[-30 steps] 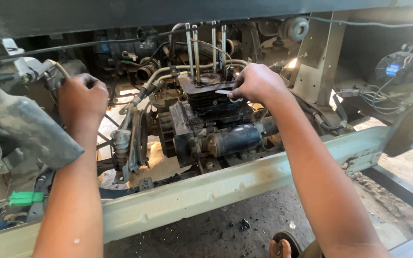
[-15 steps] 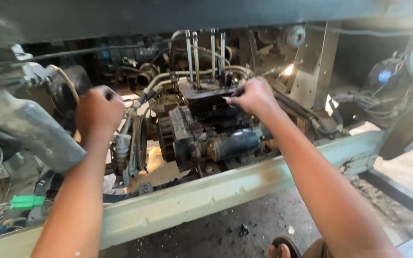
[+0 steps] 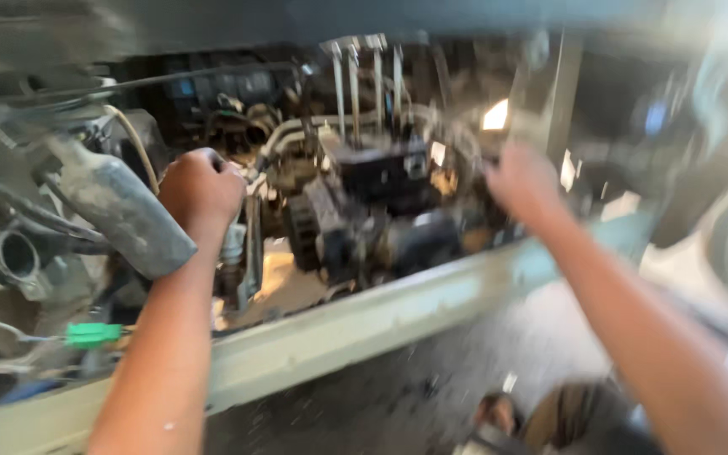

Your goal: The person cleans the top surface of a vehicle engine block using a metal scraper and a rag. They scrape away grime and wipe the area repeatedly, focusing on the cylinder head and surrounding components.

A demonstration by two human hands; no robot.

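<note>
Setting is an opened vehicle engine bay, view blurred by motion. A pale, worn frame rail [image 3: 364,337] runs diagonally across the lower foreground. Beneath it lies dark, stained ground [image 3: 398,404] scattered with small light debris. An upright pale metal post [image 3: 562,109] stands at the right rear. A dark overhanging panel [image 3: 297,21] shades the top. Bright daylight [image 3: 495,115] breaks through a gap behind the machinery; the right edge is overexposed.
</note>
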